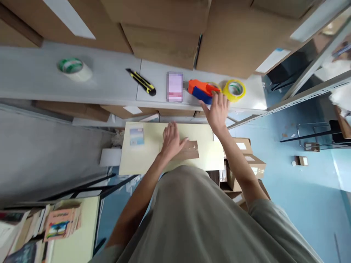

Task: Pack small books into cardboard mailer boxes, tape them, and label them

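- left hand [171, 140] lies flat, palm down, fingers together, thumb splayed to the side, bare forearm bent at the elbow
- right hand [218, 109] reaches further forward, fingers open and loosely spread, arm nearly straight

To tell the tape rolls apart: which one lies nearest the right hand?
The yellow roll, beside the orange dispenser at the right hand; the white roll lies far left on the shelf.
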The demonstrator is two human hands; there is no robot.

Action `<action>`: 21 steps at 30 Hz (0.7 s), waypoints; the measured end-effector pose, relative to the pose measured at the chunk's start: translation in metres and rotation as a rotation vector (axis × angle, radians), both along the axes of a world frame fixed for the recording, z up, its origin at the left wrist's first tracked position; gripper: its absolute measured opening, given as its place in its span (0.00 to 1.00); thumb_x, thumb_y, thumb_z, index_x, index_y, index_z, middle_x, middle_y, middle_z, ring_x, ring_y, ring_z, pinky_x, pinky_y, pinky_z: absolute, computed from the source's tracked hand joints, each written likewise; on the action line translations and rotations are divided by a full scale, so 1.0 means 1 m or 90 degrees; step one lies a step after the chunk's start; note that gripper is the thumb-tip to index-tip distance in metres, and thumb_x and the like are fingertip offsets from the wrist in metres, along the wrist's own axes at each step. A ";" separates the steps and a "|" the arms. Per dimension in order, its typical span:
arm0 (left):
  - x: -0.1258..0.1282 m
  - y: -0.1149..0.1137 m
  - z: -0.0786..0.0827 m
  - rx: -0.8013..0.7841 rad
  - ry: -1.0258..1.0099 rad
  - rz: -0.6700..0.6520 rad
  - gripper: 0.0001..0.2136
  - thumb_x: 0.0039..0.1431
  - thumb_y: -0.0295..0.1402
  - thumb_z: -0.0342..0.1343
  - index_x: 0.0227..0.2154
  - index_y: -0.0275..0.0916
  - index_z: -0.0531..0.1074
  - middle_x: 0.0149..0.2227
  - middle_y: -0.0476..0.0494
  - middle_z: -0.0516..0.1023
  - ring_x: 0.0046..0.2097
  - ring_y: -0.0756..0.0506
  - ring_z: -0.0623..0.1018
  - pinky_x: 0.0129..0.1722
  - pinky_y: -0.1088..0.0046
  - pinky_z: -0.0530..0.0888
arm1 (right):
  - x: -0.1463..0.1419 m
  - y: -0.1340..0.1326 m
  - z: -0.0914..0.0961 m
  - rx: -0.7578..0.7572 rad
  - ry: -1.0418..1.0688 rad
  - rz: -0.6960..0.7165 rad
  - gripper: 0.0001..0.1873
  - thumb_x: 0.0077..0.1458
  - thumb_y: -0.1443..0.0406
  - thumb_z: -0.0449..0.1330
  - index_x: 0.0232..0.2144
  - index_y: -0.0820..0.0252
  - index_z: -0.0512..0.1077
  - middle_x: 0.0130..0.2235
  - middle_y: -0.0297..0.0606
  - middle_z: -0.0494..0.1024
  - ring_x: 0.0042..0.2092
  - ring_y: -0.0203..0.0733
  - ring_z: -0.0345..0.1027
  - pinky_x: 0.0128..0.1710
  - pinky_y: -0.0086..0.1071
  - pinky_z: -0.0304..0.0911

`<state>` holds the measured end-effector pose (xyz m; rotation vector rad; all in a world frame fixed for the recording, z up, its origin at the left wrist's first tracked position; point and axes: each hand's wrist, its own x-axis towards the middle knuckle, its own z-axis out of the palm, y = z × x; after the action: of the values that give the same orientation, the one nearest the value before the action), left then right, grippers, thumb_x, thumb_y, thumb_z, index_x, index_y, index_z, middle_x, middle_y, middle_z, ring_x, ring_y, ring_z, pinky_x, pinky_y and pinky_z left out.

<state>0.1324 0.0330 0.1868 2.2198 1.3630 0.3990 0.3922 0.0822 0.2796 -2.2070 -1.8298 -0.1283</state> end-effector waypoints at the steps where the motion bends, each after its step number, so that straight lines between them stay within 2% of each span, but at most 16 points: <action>1: -0.020 -0.012 -0.016 -0.025 -0.006 0.068 0.50 0.77 0.56 0.57 0.83 0.19 0.49 0.82 0.08 0.57 0.85 0.21 0.59 0.83 0.39 0.58 | -0.002 -0.024 -0.015 0.006 0.030 -0.007 0.38 0.84 0.45 0.45 0.77 0.67 0.63 0.71 0.67 0.74 0.73 0.68 0.68 0.72 0.63 0.64; 3: -0.057 -0.038 -0.042 -0.080 -0.006 0.216 0.46 0.76 0.59 0.56 0.80 0.22 0.58 0.78 0.10 0.67 0.80 0.22 0.69 0.79 0.42 0.67 | -0.014 -0.077 -0.047 -0.038 0.111 -0.017 0.40 0.83 0.42 0.45 0.78 0.66 0.62 0.72 0.66 0.75 0.73 0.67 0.70 0.71 0.61 0.69; 5: -0.082 -0.065 -0.058 -0.152 -0.001 0.312 0.39 0.76 0.60 0.56 0.73 0.30 0.69 0.70 0.17 0.79 0.71 0.24 0.80 0.71 0.46 0.76 | -0.031 -0.128 -0.077 -0.162 0.213 -0.046 0.46 0.81 0.38 0.45 0.77 0.70 0.62 0.70 0.71 0.77 0.68 0.69 0.76 0.65 0.58 0.74; 8: -0.086 -0.095 -0.068 -0.252 -0.023 0.322 0.29 0.77 0.59 0.56 0.62 0.39 0.79 0.56 0.29 0.90 0.59 0.30 0.89 0.59 0.56 0.83 | -0.059 -0.174 -0.110 -0.371 0.353 -0.080 0.47 0.79 0.34 0.46 0.73 0.69 0.67 0.62 0.67 0.85 0.58 0.67 0.85 0.55 0.49 0.78; 10: -0.072 -0.106 -0.069 -0.254 -0.022 0.324 0.30 0.75 0.60 0.60 0.61 0.39 0.80 0.56 0.28 0.90 0.57 0.29 0.90 0.55 0.59 0.83 | -0.072 -0.183 -0.122 -0.424 0.381 -0.103 0.44 0.77 0.33 0.48 0.68 0.63 0.70 0.55 0.60 0.89 0.53 0.64 0.86 0.50 0.43 0.76; 13: -0.050 -0.107 -0.068 -0.211 0.028 0.359 0.39 0.67 0.61 0.69 0.66 0.34 0.78 0.58 0.22 0.89 0.57 0.23 0.89 0.53 0.55 0.82 | -0.079 -0.177 -0.129 -0.409 0.347 -0.140 0.40 0.76 0.33 0.50 0.63 0.59 0.73 0.49 0.53 0.90 0.48 0.60 0.86 0.46 0.39 0.73; 15: -0.045 -0.103 -0.068 -0.205 0.061 0.377 0.40 0.64 0.62 0.71 0.66 0.32 0.79 0.53 0.21 0.90 0.54 0.22 0.89 0.51 0.55 0.81 | -0.077 -0.174 -0.130 -0.410 0.337 -0.144 0.39 0.77 0.33 0.50 0.62 0.58 0.75 0.45 0.50 0.90 0.45 0.58 0.85 0.45 0.37 0.71; 18: -0.050 -0.093 -0.068 -0.215 0.078 0.381 0.29 0.67 0.59 0.70 0.55 0.37 0.85 0.43 0.28 0.91 0.48 0.26 0.89 0.46 0.60 0.77 | -0.068 -0.177 -0.133 -0.400 0.374 -0.135 0.39 0.79 0.36 0.46 0.64 0.59 0.77 0.42 0.49 0.90 0.43 0.56 0.84 0.43 0.35 0.68; 20: -0.058 -0.089 -0.069 -0.230 0.048 0.363 0.22 0.73 0.56 0.65 0.46 0.41 0.87 0.39 0.34 0.90 0.45 0.32 0.87 0.44 0.65 0.73 | -0.061 -0.181 -0.137 -0.372 0.406 -0.135 0.42 0.80 0.37 0.43 0.64 0.61 0.79 0.40 0.47 0.89 0.42 0.53 0.82 0.42 0.34 0.67; 21: -0.062 -0.088 -0.070 -0.239 0.026 0.353 0.21 0.76 0.55 0.62 0.43 0.41 0.87 0.37 0.36 0.89 0.43 0.35 0.86 0.43 0.67 0.71 | -0.059 -0.183 -0.139 -0.358 0.421 -0.136 0.45 0.79 0.36 0.42 0.64 0.63 0.81 0.38 0.45 0.87 0.40 0.51 0.80 0.41 0.33 0.67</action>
<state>0.0701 -0.0545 0.1172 1.5386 1.8942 0.2558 0.3336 -0.1010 0.1409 -2.3577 -1.3496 1.0604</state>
